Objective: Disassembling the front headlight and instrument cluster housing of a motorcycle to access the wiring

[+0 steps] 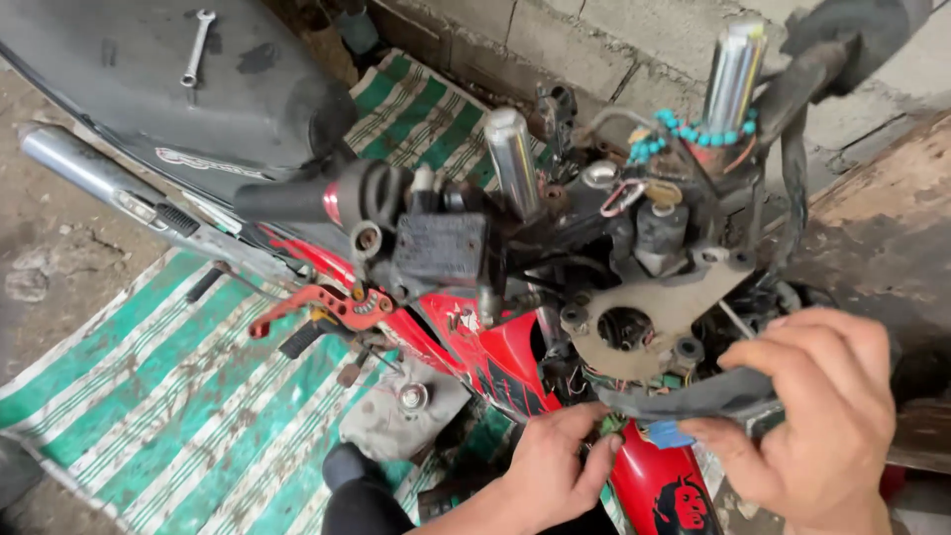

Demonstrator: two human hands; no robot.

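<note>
I look down on the stripped front of a red motorcycle (500, 352). My right hand (817, 416) grips a thick black wiring bundle (693, 396) under a grey metal bracket plate (659, 307), and a small blue connector (671, 434) sits at its fingertips. My left hand (555, 466) pinches a small green connector (611, 424) just left of the blue one. Two chrome fork tubes (512, 159) stand up behind the bracket. A string of teal beads (684, 134) hangs around the right tube.
A black handlebar grip (282, 201) and red brake lever (317, 307) stick out to the left. A wrench (197, 45) lies on the black seat. A green-and-white striped mat (158, 396) covers the ground. A concrete wall (614, 40) stands behind.
</note>
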